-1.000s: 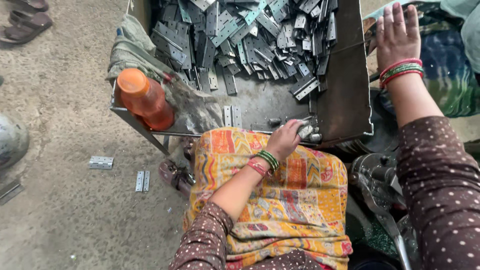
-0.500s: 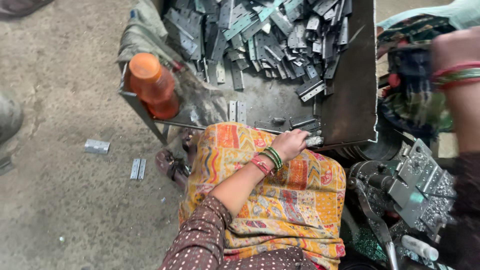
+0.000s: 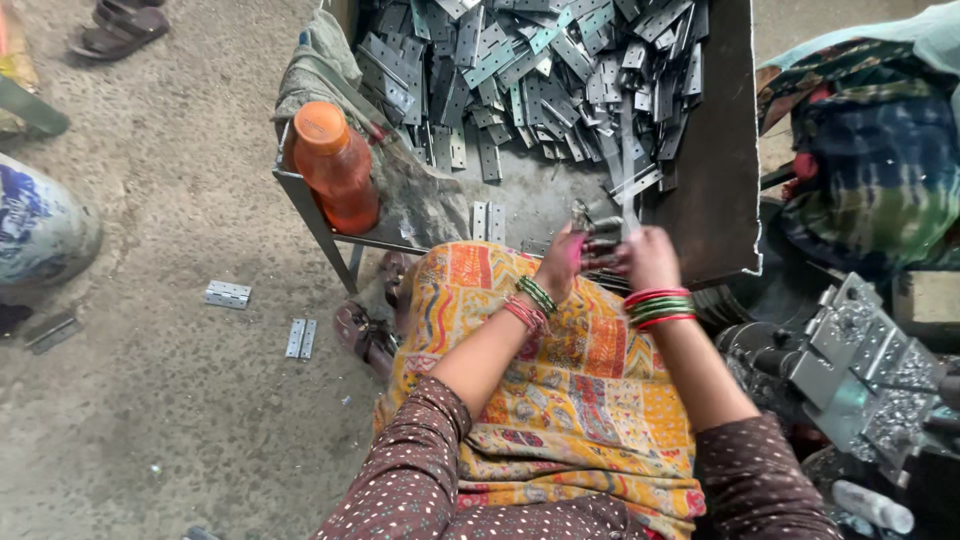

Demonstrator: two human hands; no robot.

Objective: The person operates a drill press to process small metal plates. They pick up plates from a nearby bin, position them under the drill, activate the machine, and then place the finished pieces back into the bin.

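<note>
Two hands are brought together at the near edge of the metal worktop [image 3: 700, 215]: a small stack of metal hinges [image 3: 602, 250] is pinched between the left hand [image 3: 562, 262] and the right hand [image 3: 650, 256]. Behind, loose hinges [image 3: 530, 70] are heaped; an orange bottle [image 3: 335, 165] is stood at the left corner.

A small grey metal hinge piece [image 3: 598, 245] sits gripped between both hands. It is held just above the patterned lap, at the table's near edge

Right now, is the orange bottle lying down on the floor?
No, the orange bottle stands upright on the corner of the metal tray.
</note>
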